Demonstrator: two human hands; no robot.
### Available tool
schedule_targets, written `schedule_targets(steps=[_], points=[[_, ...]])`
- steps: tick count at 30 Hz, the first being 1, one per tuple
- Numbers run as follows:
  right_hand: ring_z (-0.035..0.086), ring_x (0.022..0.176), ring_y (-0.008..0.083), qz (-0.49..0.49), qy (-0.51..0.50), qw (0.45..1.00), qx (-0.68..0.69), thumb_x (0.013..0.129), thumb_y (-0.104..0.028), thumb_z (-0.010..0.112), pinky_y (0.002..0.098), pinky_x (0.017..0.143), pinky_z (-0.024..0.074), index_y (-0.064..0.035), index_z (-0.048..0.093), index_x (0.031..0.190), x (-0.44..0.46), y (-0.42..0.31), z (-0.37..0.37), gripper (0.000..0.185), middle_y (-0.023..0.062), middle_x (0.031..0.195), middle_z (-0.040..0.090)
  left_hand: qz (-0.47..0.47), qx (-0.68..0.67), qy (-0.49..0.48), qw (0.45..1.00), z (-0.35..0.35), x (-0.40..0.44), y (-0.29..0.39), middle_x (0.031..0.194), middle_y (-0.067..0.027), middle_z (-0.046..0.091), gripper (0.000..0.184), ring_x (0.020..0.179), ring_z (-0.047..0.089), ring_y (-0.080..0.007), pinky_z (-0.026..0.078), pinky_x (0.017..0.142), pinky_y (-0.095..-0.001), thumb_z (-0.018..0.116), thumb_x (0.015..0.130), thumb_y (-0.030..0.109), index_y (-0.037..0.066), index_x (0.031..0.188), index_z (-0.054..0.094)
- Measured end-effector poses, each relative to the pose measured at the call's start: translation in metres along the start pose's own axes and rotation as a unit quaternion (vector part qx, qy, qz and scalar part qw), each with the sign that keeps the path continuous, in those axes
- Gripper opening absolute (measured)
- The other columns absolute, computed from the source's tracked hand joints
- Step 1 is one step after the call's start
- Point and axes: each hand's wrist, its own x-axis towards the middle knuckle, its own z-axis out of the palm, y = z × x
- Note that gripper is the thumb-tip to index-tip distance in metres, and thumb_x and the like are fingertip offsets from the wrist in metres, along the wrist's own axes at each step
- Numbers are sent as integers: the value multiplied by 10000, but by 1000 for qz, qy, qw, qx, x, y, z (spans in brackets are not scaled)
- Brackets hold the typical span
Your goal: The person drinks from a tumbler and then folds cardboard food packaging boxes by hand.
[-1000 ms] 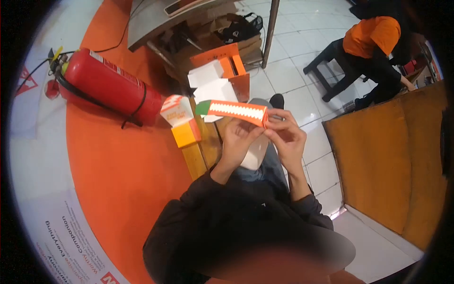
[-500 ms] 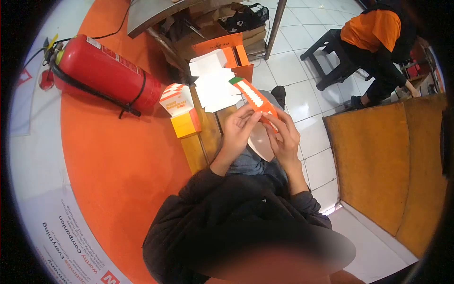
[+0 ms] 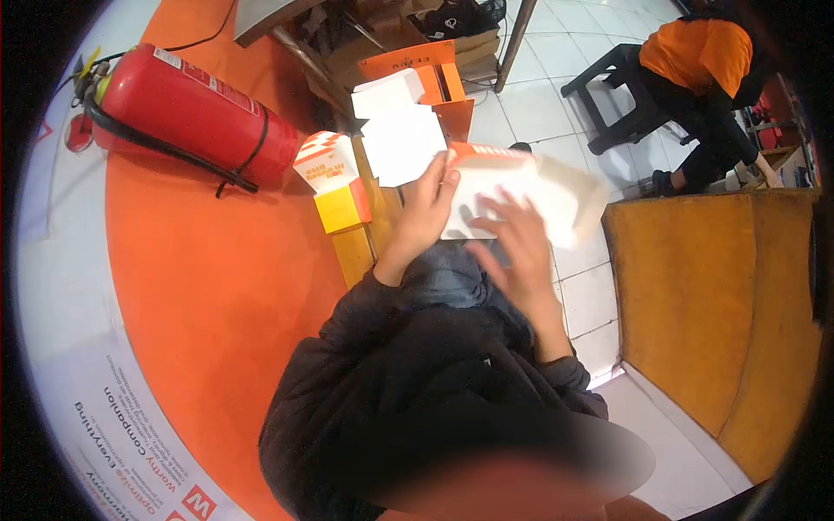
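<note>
A partly folded cardboard carton (image 3: 556, 195), white inside with an orange printed edge, is held over my lap. My left hand (image 3: 426, 208) grips its left side, thumb on the near face. Fingers spread and slightly blurred, my right hand (image 3: 519, 247) is in front of the white inner face; whether it touches the card is unclear. Left of my hands, a yellow and orange box (image 3: 341, 208) with a raised patterned flap stands on a wooden bench (image 3: 354, 253). White unfolded card (image 3: 404, 143) lies just beyond my left hand.
A red fire extinguisher (image 3: 187, 117) is at the left. Behind the white card stands an orange box (image 3: 452, 113), near a metal-legged table (image 3: 269, 16). A person in an orange top (image 3: 699, 56) bends beside a black stool (image 3: 621, 100). Wooden panels (image 3: 695, 304) stand at the right.
The carton has turned from its narrow orange side to its white inside and opened out to the right. My right hand's fingers have left the orange edge and spread.
</note>
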Motion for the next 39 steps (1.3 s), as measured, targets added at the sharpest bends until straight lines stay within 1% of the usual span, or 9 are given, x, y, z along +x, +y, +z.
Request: schedule_targets(steps=[6, 7, 10, 14, 15, 19, 24, 30, 39], points=[[589, 1150, 240, -18, 29, 999, -17, 733, -55, 676, 413, 994, 443, -115, 674, 1003, -14, 21, 29, 277, 36, 1151, 661, -60, -279, -19, 958, 7, 8, -43, 1551, -219, 158, 656, 1436, 170, -294, 195, 1132, -362, 482, 980, 288, -17, 1488, 201], [608, 1121, 242, -11, 29, 999, 12, 734, -50, 675, 408, 969, 462, -112, 678, 992, -14, 21, 22, 265, 35, 1116, 675, -33, -194, 13, 980, 8, 3, -41, 1578, -227, -24, 731, 1466, 25, -320, 129, 1157, -394, 470, 980, 364, 6, 1514, 123], [654, 956, 262, 12, 60, 995, 85, 743, -6, 665, 374, 855, 495, -74, 682, 964, -8, 19, 16, 231, 63, 993, 694, 141, 43, 39, 988, -2, -5, -1, 1568, -256, -70, 730, 1464, 14, -369, 116, 1163, -411, 460, 974, 409, 42, 1518, 142], [640, 845, 252, 127, 110, 969, 179, 774, 20, 653, 327, 754, 480, -33, 686, 950, -12, 15, 13, 187, 83, 885, 669, 225, 245, -111, 937, -17, -5, -4, 1304, -240, 516, 497, 1246, 463, -361, 324, 1067, -411, 608, 896, 391, 41, 1245, 559], [634, 820, 247, 155, 128, 959, 199, 782, 24, 650, 316, 728, 474, -24, 687, 951, -13, 14, 11, 179, 86, 857, 661, 182, 177, -100, 962, -10, -7, -10, 1056, -166, 643, 355, 1000, 596, -331, 456, 899, -381, 671, 863, 308, 29, 1077, 624], [628, 816, 185, 192, 149, 961, 132, 801, 18, 665, 290, 732, 483, -3, 678, 963, -12, 15, -2, 164, 83, 847, 656, 224, 171, -80, 956, 1, -22, -11, 966, -148, 620, 243, 846, 603, -328, 487, 725, -377, 629, 891, 188, 41, 1084, 618], [598, 873, 129, 235, 260, 886, 303, 777, 81, 694, 267, 769, 486, 9, 649, 984, -16, 15, 7, 225, 64, 917, 666, 345, 228, 53, 909, 18, -26, 0, 871, -108, 562, 240, 731, 574, -297, 455, 630, -386, 573, 853, 81, 107, 1083, 636], [608, 877, 191, 122, 139, 941, 284, 757, 74, 701, 291, 793, 477, 2, 640, 921, -22, 31, 5, 189, 89, 942, 645, 291, 280, 16, 915, 14, -31, -2, 869, -95, 551, 166, 734, 567, -302, 449, 655, -376, 547, 782, 64, 99, 932, 608], [610, 855, 278, 130, 67, 962, 230, 835, 20, 629, 339, 773, 478, -2, 573, 959, -22, 28, 12, 138, 136, 927, 632, 168, -48, 3, 985, 25, -39, -15, 901, -127, 625, 130, 802, 627, -272, 471, 723, -352, 448, 968, 105, 14, 936, 536]])
